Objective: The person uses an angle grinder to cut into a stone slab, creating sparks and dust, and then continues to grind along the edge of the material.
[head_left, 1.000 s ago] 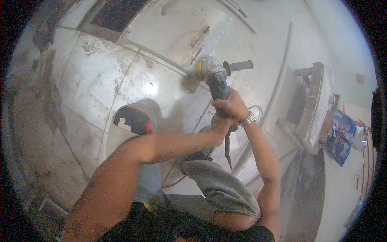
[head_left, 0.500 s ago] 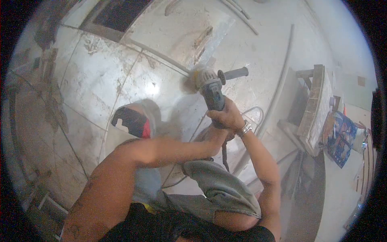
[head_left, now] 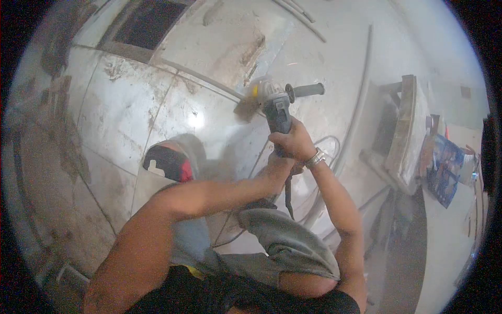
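My right hand, with a metal-banded watch at its wrist, is wrapped around the body of an angle grinder. Below it, my left hand is closed around the rear end of the grinder; its fingers are mostly hidden. The side handle juts out to the right with no hand on it. At the grinder's head, a blurred brownish working end is at the slab floor, near a seam. A cord hangs from the tool's back end.
A dark rectangular opening lies in the floor at upper left. My shoe stands left of the grinder. Loose cable curls on the right. A wooden bench-like frame and a blue patterned bag are further right.
The view has shifted slightly. The grinder's head has moved a little forward, away from my body, and its tilt has changed slightly. Both hands keep their hold.
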The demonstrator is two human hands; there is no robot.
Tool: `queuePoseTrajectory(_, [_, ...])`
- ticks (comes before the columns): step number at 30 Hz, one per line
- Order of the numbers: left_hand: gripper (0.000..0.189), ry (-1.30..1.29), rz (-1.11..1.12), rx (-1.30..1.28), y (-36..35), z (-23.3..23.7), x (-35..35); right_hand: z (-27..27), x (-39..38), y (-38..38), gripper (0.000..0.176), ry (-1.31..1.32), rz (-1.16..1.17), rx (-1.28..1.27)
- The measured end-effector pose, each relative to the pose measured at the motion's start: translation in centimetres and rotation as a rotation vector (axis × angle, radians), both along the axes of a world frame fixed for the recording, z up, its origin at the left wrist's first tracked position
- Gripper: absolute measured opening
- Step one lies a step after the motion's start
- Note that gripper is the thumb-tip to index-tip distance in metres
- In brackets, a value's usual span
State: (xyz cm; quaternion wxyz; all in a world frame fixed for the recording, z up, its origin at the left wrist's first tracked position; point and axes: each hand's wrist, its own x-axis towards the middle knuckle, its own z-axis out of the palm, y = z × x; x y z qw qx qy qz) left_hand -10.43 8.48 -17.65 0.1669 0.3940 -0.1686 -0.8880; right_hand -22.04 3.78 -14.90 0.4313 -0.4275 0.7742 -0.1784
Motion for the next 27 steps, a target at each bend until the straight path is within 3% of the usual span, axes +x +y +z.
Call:
queuePoseTrajectory(3, [0.034, 0.043, 0.009, -0.042, -0.7, -1.1, -1.0, -0.1, -0.9, -1.1, 0.050, -0.069, 0.005, -0.032])
queuePoseTrajectory(5, [0.035, 0.028, 0.042, -0.284, -1.6, -2.5, -1.8, -0.3, -1.5, -2.2, 0.053, -0.120, -0.009, -0.055])
queuePoseTrajectory(6, [0.035, 0.027, 0.040, -0.286, -2.4, -2.5, -2.4, -1.0, -2.2, -2.8, 0.053, -0.121, -0.011, -0.058])
queuePoseTrajectory(8, [0.028, -0.066, 0.050, -0.063, -4.5, -2.4, -3.9, -2.6, -4.0, -4.3, 0.046, -0.036, 0.032, -0.138])
queuePoseTrajectory(9, [0.028, -0.065, 0.046, -0.064, -5.4, -3.1, -4.3, -2.4, -4.4, -5.2, 0.046, -0.035, 0.029, -0.139])
queuePoseTrajectory(11, [0.020, 0.192, 0.002, -0.073, -7.2, -4.9, -5.0, -1.7, -5.0, -6.9, 0.042, -0.109, -0.038, -0.137])
queuePoseTrajectory(15, [0.015, 0.156, -0.089, -0.014, -11.0, -3.1, -5.8, -1.4, -6.4, -8.7, 0.042, -0.109, -0.120, -0.150])
queuePoseTrajectory(19, [0.012, 0.097, 0.028, 0.047, -8.7, -1.3, -6.3, -1.2, -6.8, -7.2, 0.043, -0.050, -0.029, -0.204])
queuePoseTrajectory(22, [0.011, 0.043, 0.051, -0.022, -5.6, -1.6, -6.2, -1.8, -6.2, -5.5, 0.047, 0.059, 0.058, -0.071])
queuePoseTrajectory(24, [0.007, -0.025, 0.228, 0.081, -4.5, -1.2, -6.5, -0.5, -5.3, -4.7, 0.049, -0.147, 0.010, -0.203])
queuePoseTrajectory(27, [0.005, 0.108, 0.088, 0.008, -6.9, -1.2, -7.5, -2.4, -8.1, -6.3, 0.047, -0.097, -0.018, -0.134])
